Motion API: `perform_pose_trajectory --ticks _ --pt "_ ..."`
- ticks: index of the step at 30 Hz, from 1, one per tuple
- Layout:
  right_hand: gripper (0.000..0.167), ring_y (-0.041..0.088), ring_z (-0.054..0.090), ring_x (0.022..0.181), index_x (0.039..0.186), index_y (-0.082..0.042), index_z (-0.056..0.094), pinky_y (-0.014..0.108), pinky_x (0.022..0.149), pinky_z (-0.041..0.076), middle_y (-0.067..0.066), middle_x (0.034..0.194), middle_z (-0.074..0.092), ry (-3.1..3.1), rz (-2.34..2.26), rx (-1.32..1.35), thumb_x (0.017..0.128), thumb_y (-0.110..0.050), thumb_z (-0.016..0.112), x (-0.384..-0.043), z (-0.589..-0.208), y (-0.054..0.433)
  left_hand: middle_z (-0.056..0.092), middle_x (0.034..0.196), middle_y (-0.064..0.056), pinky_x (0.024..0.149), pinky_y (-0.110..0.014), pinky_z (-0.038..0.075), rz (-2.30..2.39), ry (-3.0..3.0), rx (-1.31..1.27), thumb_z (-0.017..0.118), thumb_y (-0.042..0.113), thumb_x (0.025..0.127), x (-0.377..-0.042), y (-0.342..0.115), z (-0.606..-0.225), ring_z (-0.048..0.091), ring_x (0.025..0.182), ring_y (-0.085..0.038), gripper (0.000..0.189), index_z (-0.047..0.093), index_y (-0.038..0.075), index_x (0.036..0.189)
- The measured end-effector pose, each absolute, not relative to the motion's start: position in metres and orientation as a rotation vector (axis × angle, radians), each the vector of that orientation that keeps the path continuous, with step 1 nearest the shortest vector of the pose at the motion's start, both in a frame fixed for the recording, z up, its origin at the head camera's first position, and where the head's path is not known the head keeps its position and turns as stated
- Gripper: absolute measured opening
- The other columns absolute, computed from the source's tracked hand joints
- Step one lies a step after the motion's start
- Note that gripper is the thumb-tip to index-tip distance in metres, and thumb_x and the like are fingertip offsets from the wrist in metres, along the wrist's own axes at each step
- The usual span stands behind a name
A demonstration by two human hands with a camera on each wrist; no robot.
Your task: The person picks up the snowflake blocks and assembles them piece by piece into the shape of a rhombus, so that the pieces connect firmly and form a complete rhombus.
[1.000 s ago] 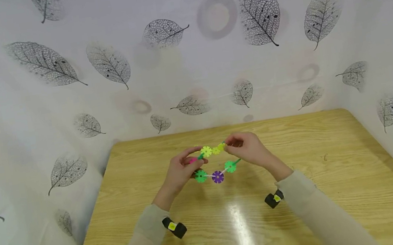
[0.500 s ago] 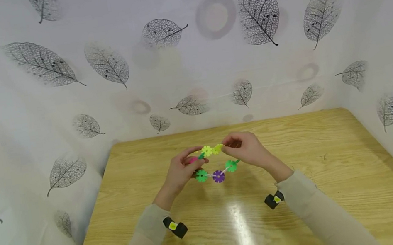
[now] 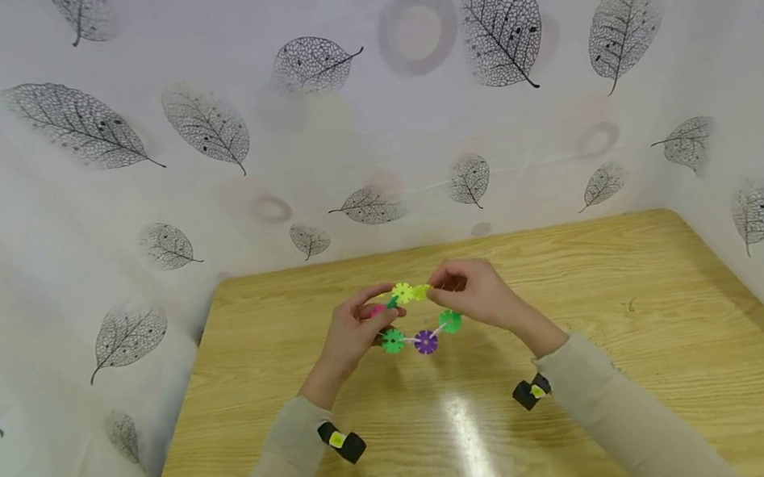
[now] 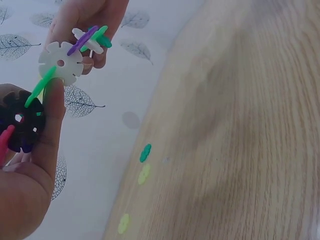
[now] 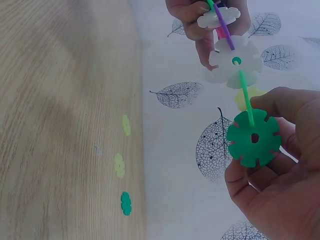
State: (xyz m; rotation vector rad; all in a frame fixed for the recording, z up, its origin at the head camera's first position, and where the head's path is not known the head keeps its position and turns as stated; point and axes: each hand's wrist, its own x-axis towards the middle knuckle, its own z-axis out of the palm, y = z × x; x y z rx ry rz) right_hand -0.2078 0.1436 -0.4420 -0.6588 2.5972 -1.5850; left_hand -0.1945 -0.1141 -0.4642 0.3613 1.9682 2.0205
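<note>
A ring-like chain of interlocking snowflake discs is held up between my two hands. Along its near side a green disc (image 3: 392, 341), a purple disc (image 3: 426, 341) and another green disc (image 3: 449, 321) show. A yellow disc (image 3: 402, 293) sits on the far side. My left hand (image 3: 353, 325) grips the chain's left end, thumb in front, by a pink disc (image 3: 377, 311). At the far right, my right hand (image 3: 473, 291) pinches the chain beside a second yellow disc (image 3: 421, 292). In the right wrist view its fingers curl around behind a large green disc (image 5: 241, 137).
A wooden table (image 3: 632, 399) lies under my hands, with a leaf-printed white cloth (image 3: 367, 134) hanging behind and at both sides. Near its edge, the left wrist view shows a loose green disc (image 4: 145, 153), a yellow disc (image 4: 144, 174) and another yellow disc (image 4: 123, 223).
My right hand has shifted slightly left, covering the yellow disc at its fingertips and closing in on my left hand. The chain's near discs have edged slightly right; my left hand keeps its grip.
</note>
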Motion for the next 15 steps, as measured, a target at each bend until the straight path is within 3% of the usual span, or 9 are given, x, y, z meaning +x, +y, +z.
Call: perform_pose_trajectory --ticks 4,12,15 --pt "0.008 0.019 0.064 0.077 0.102 -0.010 0.078 0.025 0.067 0.056 0.006 0.091 0.074 2.596 -1.573 -0.647 0.098 -0.015 0.074 -0.2083 -0.4425 0.1431 0.073 0.120 -0.032 0.066 -0.023 0.065 2.024 1.966 0.354 0.066 0.007 0.103 -0.1946 -0.1134 -0.4640 0.073 0.073 -0.007 0.046 0.056 0.003 0.149" --pt "0.010 0.018 0.065 0.078 0.104 -0.010 0.078 0.026 0.068 0.057 0.006 0.092 0.074 2.593 -1.558 -0.626 0.098 -0.018 0.074 -0.2083 -0.4430 0.1433 0.081 0.110 -0.015 0.066 -0.024 0.065 2.025 1.970 0.368 0.066 0.007 0.103 -0.1950 -0.1130 -0.4645 0.073 0.073 -0.008 0.046 0.057 0.003 0.148" --pt "0.010 0.017 0.066 0.078 0.105 -0.010 0.078 0.027 0.069 0.058 0.006 0.092 0.074 2.592 -1.553 -0.636 0.099 -0.018 0.074 -0.2081 -0.4430 0.1430 0.081 0.109 -0.013 0.067 -0.024 0.065 2.022 1.973 0.380 0.066 0.007 0.103 -0.1952 -0.1125 -0.4650 0.073 0.073 -0.008 0.046 0.057 0.003 0.148"
